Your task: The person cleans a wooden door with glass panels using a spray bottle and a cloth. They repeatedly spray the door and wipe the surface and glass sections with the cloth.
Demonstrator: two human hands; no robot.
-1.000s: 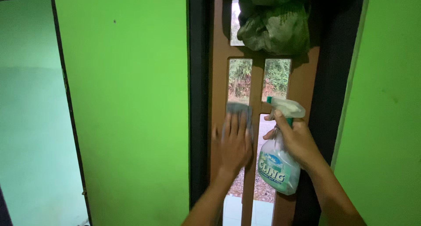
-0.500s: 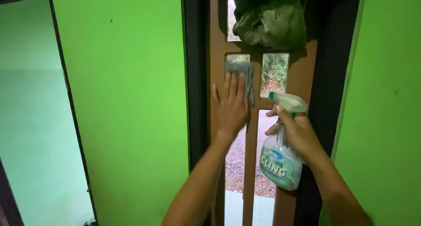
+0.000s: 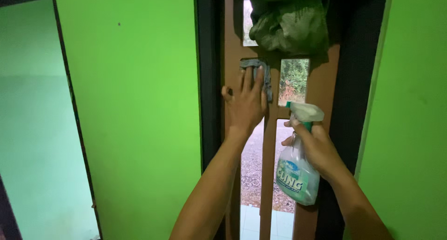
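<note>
The left hand, fingers spread flat, presses a grey cloth against the brown window frame (upper pane). The right hand grips a spray bottle just beside it.

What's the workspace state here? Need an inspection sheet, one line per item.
Surface: brown wooden window frame with narrow glass panes, set in a green wall.
Job's things: grey cloth flat against a pane; clear spray bottle, white nozzle.
Clutter: bunched grey-green fabric hanging at the frame's top.
Hands: left hand spread on the cloth; right hand gripping the bottle's neck.
Cables: nothing seen.
Surroundings: gravel and greenery outside; pale green panel at left.
</note>
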